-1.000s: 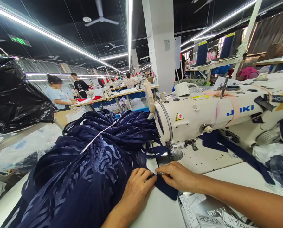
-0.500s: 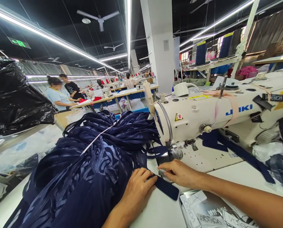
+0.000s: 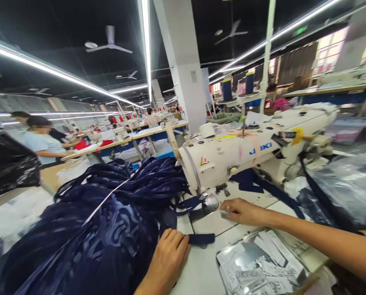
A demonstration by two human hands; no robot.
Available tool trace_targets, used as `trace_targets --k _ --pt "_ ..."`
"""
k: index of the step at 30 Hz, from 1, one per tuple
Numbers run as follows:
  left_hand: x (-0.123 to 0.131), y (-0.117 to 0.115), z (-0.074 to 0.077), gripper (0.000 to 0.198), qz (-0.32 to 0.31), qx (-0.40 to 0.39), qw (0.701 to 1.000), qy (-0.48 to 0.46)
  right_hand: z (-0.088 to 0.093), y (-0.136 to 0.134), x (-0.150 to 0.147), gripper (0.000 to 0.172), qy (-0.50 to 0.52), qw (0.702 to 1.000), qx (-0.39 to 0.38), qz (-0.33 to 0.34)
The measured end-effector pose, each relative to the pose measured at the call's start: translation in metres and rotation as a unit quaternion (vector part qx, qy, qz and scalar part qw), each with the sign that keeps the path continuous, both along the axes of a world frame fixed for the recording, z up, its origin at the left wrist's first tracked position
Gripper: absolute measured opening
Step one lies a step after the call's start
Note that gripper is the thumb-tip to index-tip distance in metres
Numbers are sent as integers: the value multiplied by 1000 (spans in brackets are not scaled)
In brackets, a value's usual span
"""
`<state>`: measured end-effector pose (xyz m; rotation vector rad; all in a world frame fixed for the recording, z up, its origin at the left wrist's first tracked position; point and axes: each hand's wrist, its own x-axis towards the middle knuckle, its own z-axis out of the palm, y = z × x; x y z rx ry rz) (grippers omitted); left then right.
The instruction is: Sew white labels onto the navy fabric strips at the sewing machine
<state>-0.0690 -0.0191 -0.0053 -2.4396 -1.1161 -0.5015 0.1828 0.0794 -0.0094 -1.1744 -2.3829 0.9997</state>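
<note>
My left hand (image 3: 170,250) lies at the edge of a navy fabric heap (image 3: 109,229), fingers bent together over a navy fabric strip (image 3: 203,239) whose short end sticks out to the right. My right hand (image 3: 242,211) is raised beside the needle area of a white sewing machine (image 3: 219,155). Its fingers are closed on a small silver metal piece (image 3: 224,214), mostly hidden, so its kind is unclear. A looped navy strip (image 3: 189,205) runs from the heap toward the presser foot. A pale tie (image 3: 104,200) crosses the heap.
A tray of printed labels (image 3: 256,266) sits on the table near my right forearm. Clear plastic bags (image 3: 351,176) lie at the right. A black plastic bag (image 3: 10,159) stands at the left. Two people work at a far table (image 3: 93,149).
The view has swung to the right. My right hand has moved away from the strip to the right, with the silver piece in it. My left hand stays on the strip, which now lies more level.
</note>
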Motion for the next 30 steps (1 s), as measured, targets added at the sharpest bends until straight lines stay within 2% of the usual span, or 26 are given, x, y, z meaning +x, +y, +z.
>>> trace_targets --k 3,6,8,10,12,14,16,19,21,23,27,30 --pt "-5 8 -7 20 -1 54 999 -10 5 -3 32 27 -45 990 98 -87" --pt "-9 19 -12 15 15 110 993 -31 13 -14 49 18 -47 980 142 -129" --pt "-7 23 -10 13 28 92 992 -77 17 -24 49 14 -30 980 146 -128" --pt "-2 21 -3 15 62 34 983 -170 20 -35 41 13 19 984 137 -114" --pt "6 13 7 22 114 -49 943 -308 22 -45 27 11 97 986 102 -90" --pt "14 3 17 30 158 -141 857 -469 21 -54 8 9 168 982 56 -66" --pt "19 -6 23 34 166 -189 773 -583 19 -61 -14 7 215 976 6 -39" --pt "19 -15 23 36 148 -216 695 -670 17 -66 -50 7 263 963 -63 -8" --pt "17 -18 20 36 138 -227 668 -695 18 -66 -72 9 292 952 -93 -3" --pt "16 -20 18 34 127 -236 658 -704 22 -64 -92 11 312 942 -126 -7" --pt "18 -24 20 30 117 -237 655 -707 30 -59 -118 8 324 925 -195 -28" --pt "18 -26 23 29 121 -241 661 -700 28 -58 -127 4 348 914 -205 -26"
